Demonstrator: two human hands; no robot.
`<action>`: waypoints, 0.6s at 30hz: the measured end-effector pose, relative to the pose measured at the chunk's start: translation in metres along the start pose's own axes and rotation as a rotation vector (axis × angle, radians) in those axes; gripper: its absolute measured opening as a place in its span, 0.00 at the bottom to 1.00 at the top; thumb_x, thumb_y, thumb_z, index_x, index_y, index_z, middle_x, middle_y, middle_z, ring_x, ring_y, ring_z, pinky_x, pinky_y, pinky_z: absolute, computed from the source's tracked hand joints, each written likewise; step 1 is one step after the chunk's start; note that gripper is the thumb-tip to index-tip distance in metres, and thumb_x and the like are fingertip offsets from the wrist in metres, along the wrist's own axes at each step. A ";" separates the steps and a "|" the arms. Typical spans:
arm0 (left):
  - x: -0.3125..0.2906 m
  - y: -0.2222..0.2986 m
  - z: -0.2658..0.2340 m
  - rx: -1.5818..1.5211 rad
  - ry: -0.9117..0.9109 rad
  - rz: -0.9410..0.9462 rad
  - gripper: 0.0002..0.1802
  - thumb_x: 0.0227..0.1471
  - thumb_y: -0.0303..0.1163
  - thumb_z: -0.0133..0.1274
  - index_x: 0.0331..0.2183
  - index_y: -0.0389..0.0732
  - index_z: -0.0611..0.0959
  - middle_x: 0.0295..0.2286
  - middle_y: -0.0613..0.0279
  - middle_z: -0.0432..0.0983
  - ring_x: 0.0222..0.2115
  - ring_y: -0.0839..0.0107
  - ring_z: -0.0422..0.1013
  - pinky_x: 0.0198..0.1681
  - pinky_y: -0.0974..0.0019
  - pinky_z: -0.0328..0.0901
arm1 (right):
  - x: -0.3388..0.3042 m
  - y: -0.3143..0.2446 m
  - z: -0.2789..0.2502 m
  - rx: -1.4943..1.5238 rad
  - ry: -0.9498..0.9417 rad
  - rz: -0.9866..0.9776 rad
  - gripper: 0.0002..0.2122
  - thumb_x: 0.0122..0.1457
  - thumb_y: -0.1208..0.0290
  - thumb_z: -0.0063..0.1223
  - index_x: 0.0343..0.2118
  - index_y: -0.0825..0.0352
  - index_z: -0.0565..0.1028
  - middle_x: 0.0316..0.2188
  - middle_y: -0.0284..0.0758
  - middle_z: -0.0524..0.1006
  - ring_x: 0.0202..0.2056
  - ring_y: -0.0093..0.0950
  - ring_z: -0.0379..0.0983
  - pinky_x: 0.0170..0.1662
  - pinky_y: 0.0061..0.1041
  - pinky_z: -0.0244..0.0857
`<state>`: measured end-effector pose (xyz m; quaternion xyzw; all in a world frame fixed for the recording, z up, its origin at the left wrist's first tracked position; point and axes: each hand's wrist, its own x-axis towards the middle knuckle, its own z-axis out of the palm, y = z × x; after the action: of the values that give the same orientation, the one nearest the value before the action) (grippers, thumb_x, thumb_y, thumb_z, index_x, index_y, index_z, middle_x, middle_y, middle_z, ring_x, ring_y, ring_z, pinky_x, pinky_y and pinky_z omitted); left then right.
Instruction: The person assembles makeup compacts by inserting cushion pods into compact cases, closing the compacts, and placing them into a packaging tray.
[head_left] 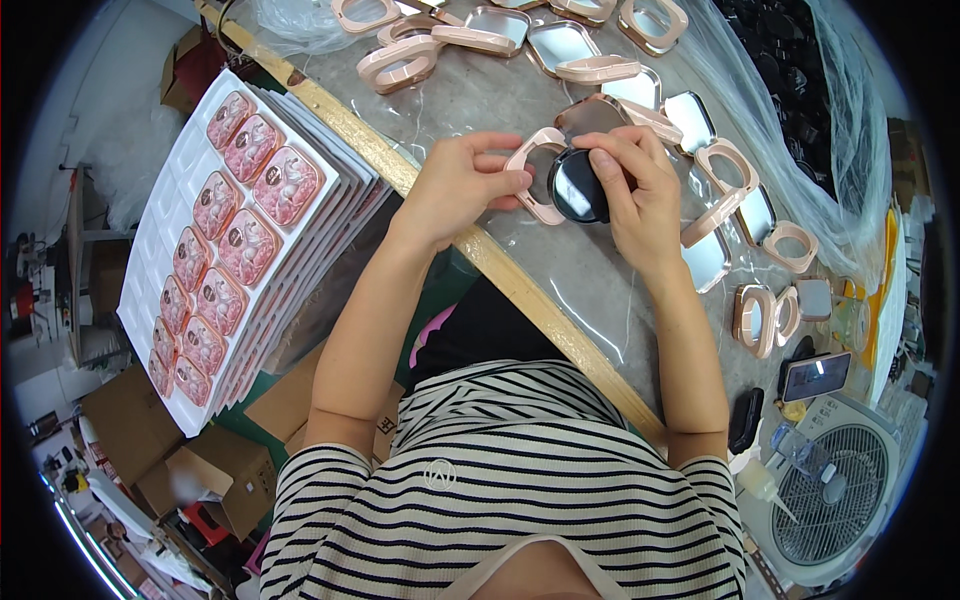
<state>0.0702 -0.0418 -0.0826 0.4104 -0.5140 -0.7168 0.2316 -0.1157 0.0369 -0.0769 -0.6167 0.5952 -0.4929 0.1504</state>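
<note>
My left hand is closed on the side of an open compact case, thumb and fingers gripping its pink-beige frame, which has a round opening. Its mirrored lid stands up on the far side. Between thumb and fingers, my right hand grips a round black disc with a shiny, reflecting face. That disc is right beside the case's opening; whether they touch, I cannot tell. More open compact cases of the same kind lie beyond and to the right of my hands.
At left, white trays are stacked, the top one bearing several compacts with pink patterned lids. A wooden edge borders the grey table. To the right are a phone, a nozzle bottle, a fan and plastic sheeting over black pieces.
</note>
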 end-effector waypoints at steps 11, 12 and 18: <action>-0.030 0.014 0.014 -0.191 -0.033 0.110 0.25 0.46 0.22 0.59 0.48 0.32 0.74 0.33 0.55 0.78 0.31 0.75 0.75 0.34 0.74 0.71 | 0.006 -0.005 -0.005 -0.257 -0.010 -0.343 0.08 0.48 0.77 0.56 0.34 0.62 0.77 0.30 0.31 0.73 0.27 0.30 0.73 0.28 0.25 0.67; -0.031 0.016 0.014 -0.154 -0.033 0.113 0.26 0.45 0.23 0.59 0.48 0.32 0.74 0.33 0.55 0.78 0.31 0.75 0.74 0.34 0.74 0.71 | 0.005 -0.005 -0.005 -0.282 0.000 -0.356 0.09 0.48 0.78 0.56 0.34 0.62 0.77 0.30 0.31 0.73 0.27 0.30 0.73 0.28 0.25 0.67; -0.036 0.023 0.017 -0.081 -0.073 0.124 0.27 0.43 0.23 0.60 0.48 0.31 0.74 0.32 0.54 0.78 0.31 0.75 0.74 0.34 0.74 0.70 | 0.003 -0.016 -0.008 -0.383 0.060 -0.396 0.09 0.48 0.80 0.57 0.34 0.64 0.79 0.27 0.33 0.74 0.27 0.28 0.73 0.28 0.23 0.67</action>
<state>0.0744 -0.0135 -0.0459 0.3416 -0.5171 -0.7357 0.2732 -0.1129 0.0416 -0.0594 -0.7233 0.5497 -0.4091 -0.0857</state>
